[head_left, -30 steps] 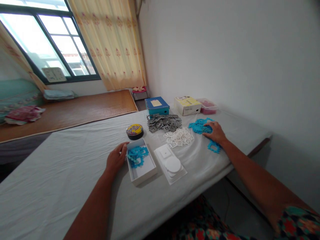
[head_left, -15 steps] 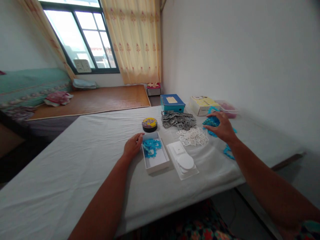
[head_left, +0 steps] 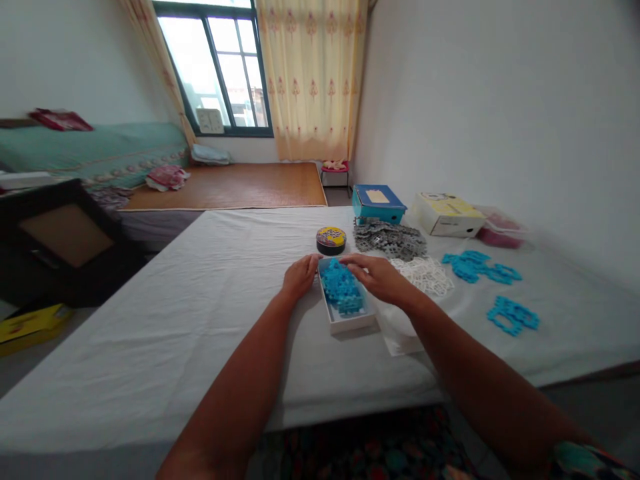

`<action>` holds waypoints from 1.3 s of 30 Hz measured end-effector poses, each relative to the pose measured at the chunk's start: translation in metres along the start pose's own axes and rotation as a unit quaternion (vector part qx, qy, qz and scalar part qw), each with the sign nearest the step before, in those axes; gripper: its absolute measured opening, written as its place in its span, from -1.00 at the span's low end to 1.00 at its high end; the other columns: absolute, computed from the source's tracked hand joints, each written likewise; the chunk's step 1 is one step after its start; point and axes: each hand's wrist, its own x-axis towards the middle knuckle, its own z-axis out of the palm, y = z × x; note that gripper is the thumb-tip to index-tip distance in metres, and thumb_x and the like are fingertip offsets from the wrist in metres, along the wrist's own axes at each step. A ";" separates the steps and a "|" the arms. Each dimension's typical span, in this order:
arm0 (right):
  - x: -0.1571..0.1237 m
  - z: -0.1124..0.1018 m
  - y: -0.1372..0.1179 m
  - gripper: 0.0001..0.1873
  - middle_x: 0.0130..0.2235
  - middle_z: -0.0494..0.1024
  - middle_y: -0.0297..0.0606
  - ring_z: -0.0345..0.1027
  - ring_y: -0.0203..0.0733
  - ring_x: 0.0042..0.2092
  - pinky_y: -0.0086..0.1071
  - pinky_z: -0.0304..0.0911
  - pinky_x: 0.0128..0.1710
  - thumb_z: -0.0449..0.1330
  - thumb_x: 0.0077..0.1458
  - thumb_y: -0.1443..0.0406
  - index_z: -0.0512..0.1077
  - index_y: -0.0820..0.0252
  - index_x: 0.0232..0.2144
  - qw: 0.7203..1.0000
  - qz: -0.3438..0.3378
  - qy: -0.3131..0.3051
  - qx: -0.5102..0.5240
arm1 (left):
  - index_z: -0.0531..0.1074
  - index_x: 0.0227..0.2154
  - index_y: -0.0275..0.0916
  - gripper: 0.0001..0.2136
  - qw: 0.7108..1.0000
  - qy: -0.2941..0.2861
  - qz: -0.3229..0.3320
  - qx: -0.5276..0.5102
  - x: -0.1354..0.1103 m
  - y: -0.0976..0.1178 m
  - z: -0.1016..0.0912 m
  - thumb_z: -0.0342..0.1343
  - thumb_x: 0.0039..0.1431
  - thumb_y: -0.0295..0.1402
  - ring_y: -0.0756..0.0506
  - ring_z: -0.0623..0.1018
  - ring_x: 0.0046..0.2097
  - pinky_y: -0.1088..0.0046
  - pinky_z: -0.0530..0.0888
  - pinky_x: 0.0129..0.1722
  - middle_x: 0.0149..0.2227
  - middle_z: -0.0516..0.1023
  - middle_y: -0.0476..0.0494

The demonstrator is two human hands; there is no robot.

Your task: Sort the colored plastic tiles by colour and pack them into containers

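A shallow white box [head_left: 350, 325] on the table holds a heap of blue plastic pieces [head_left: 341, 288] with notched edges. My left hand [head_left: 301, 275] grips the box's far left side. Over the box's far right part reaches my right hand [head_left: 380, 277], its fingers stretched out above the blue heap; nothing shows held in it. More blue pieces lie to the right in a far group [head_left: 470, 265] and a nearer group [head_left: 513, 315]. White lattice pieces [head_left: 425, 275] lie beyond my right hand, which partly covers a white plastic tray [head_left: 397, 330].
A round yellow-and-black tin [head_left: 331, 240] stands just behind the box. Farther right are a pile of grey pieces [head_left: 390, 238], a blue carton [head_left: 379, 205], a yellow-and-white carton [head_left: 449, 215] and a clear container [head_left: 501, 230] against the wall. White cloth [head_left: 200, 320] covers the table.
My right hand has moved left from the blue pieces on the table to the white box. The blue heap in the box is larger. My view has turned slightly left.
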 end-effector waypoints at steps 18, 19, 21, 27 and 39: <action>-0.081 -0.064 0.057 -0.64 0.08 0.49 -0.14 0.31 -0.05 0.12 -0.05 0.18 0.15 0.01 0.26 0.24 0.41 0.12 0.05 0.981 -0.019 0.124 -0.147 | 0.51 -0.03 -0.13 -0.61 1.000 0.008 -0.003 0.029 0.003 -0.001 0.001 -0.16 0.27 -0.19 -0.10 0.57 -0.18 0.43 0.42 -0.14 -0.12 0.62 -0.09; -0.097 -0.077 0.078 -0.60 0.09 0.48 -0.10 0.30 -0.01 0.14 -0.02 0.17 0.17 0.01 0.25 0.19 0.39 0.14 0.07 0.975 0.022 0.140 -0.174 | 0.51 -0.03 -0.13 -0.60 0.999 0.009 -0.003 0.030 0.004 -0.002 0.001 -0.17 0.27 -0.18 -0.10 0.57 -0.18 0.43 0.42 -0.14 -0.13 0.62 -0.09; -0.134 -0.100 0.125 -0.51 0.10 0.45 -0.01 0.28 0.08 0.16 0.04 0.13 0.18 0.02 0.21 0.09 0.38 0.21 0.09 0.951 0.121 0.168 -0.229 | 0.50 -0.02 -0.12 -0.59 0.999 0.008 -0.001 0.032 0.005 -0.003 0.001 -0.17 0.26 -0.15 -0.12 0.57 -0.15 0.42 0.43 -0.14 -0.11 0.62 -0.09; -0.232 -0.137 0.217 0.01 0.23 0.30 0.03 0.18 0.23 0.22 0.03 0.13 0.18 0.25 -0.16 -0.14 0.18 0.21 0.26 0.912 0.333 0.040 -0.235 | 0.49 -0.01 -0.14 -0.54 0.999 0.004 -0.011 0.043 0.008 -0.006 0.001 -0.21 0.25 -0.12 -0.16 0.57 -0.09 0.37 0.43 -0.09 -0.06 0.60 -0.13; -0.224 -0.134 0.229 -0.06 0.10 0.34 0.05 0.19 0.24 0.17 0.05 0.10 0.17 0.37 -0.27 -0.04 0.30 0.12 0.17 0.903 0.310 0.104 -0.277 | 0.49 -0.01 -0.15 -0.52 0.999 0.001 -0.011 0.046 0.008 -0.004 -0.002 -0.22 0.25 -0.08 -0.15 0.57 -0.15 0.37 0.45 -0.10 -0.10 0.61 -0.13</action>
